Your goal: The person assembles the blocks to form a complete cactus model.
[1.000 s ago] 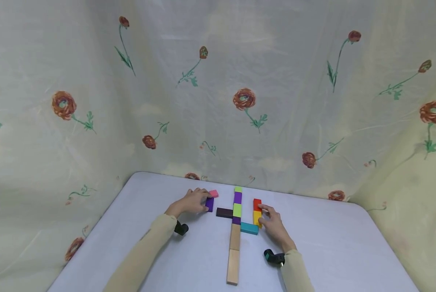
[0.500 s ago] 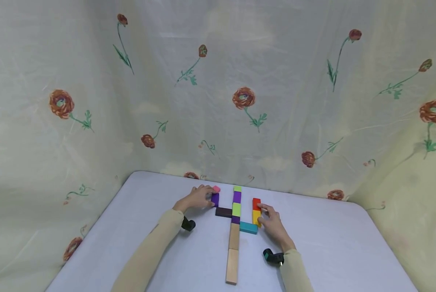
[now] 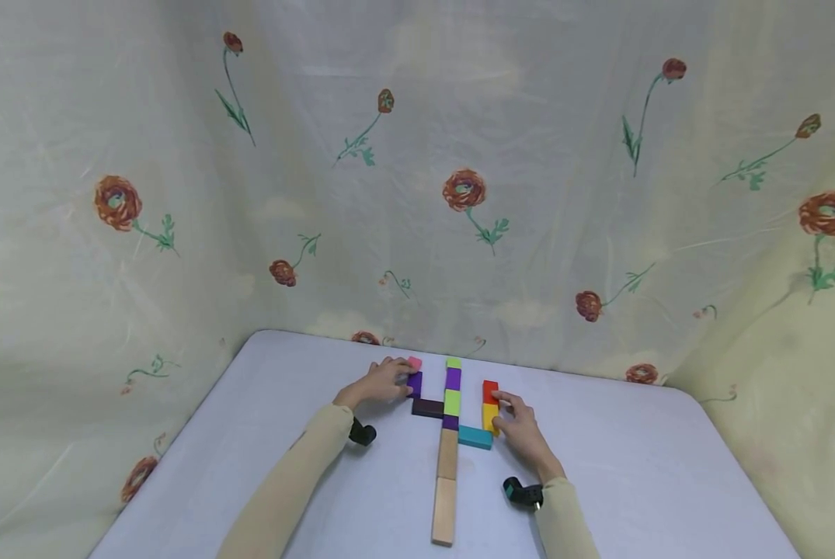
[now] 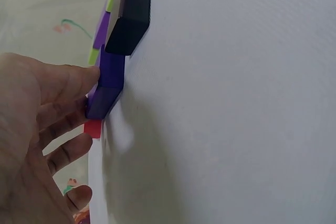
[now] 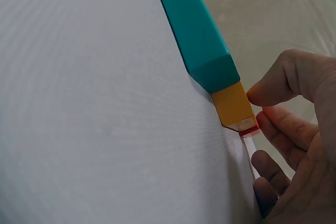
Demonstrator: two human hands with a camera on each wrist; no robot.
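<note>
My left hand (image 3: 384,380) pinches an indigo wooden block (image 3: 415,384) between thumb and fingers; a pink block (image 3: 415,363) lies against its far end. The indigo block's near end is at the outer end of a black block (image 4: 128,24). To the right, my right hand (image 3: 522,429) touches the side of a yellow block (image 5: 232,104) with its thumb. Its index finger is at the red block (image 3: 490,391) just beyond. The yellow block's near end meets a teal block (image 5: 197,32). In the right wrist view the other fingers hang loosely.
Between the hands runs a column: a lime block (image 3: 453,402), purple pieces and two plain wooden blocks (image 3: 444,511). The black and teal blocks branch off it. A white-covered table (image 3: 634,466) bears everything; flowered cloth (image 3: 417,194) hangs behind.
My left hand has slid the indigo and pink blocks right and slightly away, bringing the indigo one against the black block's end. My right hand stays at the yellow and red blocks.
</note>
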